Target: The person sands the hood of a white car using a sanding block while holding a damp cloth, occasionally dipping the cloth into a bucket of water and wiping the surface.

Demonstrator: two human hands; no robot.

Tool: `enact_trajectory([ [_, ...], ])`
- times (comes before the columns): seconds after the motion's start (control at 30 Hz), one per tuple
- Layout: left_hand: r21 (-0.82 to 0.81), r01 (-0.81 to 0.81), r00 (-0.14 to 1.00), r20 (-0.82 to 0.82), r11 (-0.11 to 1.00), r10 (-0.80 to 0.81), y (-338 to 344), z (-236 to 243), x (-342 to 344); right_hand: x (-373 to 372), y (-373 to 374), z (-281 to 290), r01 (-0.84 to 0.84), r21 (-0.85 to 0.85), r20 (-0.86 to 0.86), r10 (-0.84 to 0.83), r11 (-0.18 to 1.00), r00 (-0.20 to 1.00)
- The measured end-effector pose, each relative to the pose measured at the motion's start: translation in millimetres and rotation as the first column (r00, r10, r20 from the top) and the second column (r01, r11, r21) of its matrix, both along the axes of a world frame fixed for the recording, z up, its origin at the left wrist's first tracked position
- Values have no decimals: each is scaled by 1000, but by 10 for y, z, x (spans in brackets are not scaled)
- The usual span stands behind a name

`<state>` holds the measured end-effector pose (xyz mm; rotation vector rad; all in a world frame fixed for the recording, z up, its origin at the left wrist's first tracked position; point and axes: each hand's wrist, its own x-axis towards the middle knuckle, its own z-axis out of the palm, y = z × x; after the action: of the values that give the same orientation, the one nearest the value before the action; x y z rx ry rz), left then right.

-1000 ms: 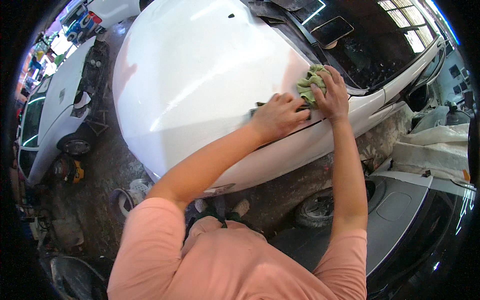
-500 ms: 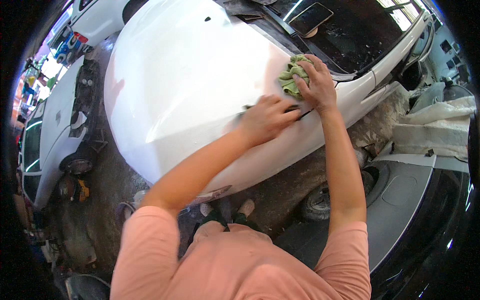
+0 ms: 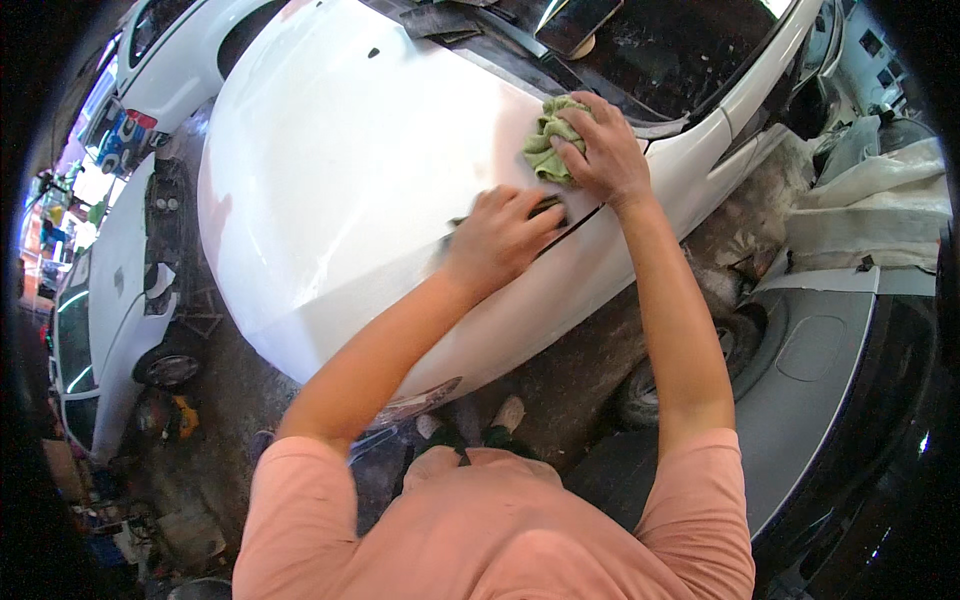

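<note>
A white car's hood [image 3: 380,170] lies in front of me, with pinkish-brown patches on its paint. On the hood near its right edge, my left hand [image 3: 503,235] is closed on a dark, flat sanding block [image 3: 546,206]; its ends show past my fingers, and its underside is hidden. My right hand [image 3: 603,150] presses a crumpled green cloth [image 3: 552,140] onto the hood's rear right corner, close to the windshield. Between the two hands and the fender [image 3: 575,270] runs a dark panel gap.
A phone [image 3: 578,22] rests by the windshield base. To the left stands another white car [image 3: 110,300] with its front end stripped. At the right are a grey car panel [image 3: 800,350] and plastic sheeting [image 3: 880,190]. My feet are on the dark floor below the bumper.
My view has shifted, so the car sits a little further left and up. My left hand has slid the block slightly forward along the hood edge; my right hand keeps the cloth.
</note>
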<state>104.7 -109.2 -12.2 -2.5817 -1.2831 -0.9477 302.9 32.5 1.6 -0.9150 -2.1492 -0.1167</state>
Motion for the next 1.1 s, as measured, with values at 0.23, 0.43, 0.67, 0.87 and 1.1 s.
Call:
enact_trajectory([
  [0.23, -31, -123, 992, -5, 992, 123, -613, -263, -319, 47, -24, 18, 27, 28, 9, -27, 999, 1000],
  [0.43, -94, -321, 945, 32, 942, 325, -1776, -655, -1267, -500, -333, -206, 74, 9, -3, -74, 997, 997],
  [0.67, -230, -487, 818, 217, 842, 532, -2226, -770, -1573, -2163, -1189, -533, 34, -128, 9, -33, 991, 999],
  [0.87, -445, -382, 571, 575, 810, 586, -2235, -766, -1761, -2533, -1581, -336, -61, -110, -62, 54, 992, 997],
  [1.1, -595, 54, 220, 790, 802, 572, -1750, -476, -1535, -2152, -3167, -174, -96, -298, -332, -9, 950, 943],
])
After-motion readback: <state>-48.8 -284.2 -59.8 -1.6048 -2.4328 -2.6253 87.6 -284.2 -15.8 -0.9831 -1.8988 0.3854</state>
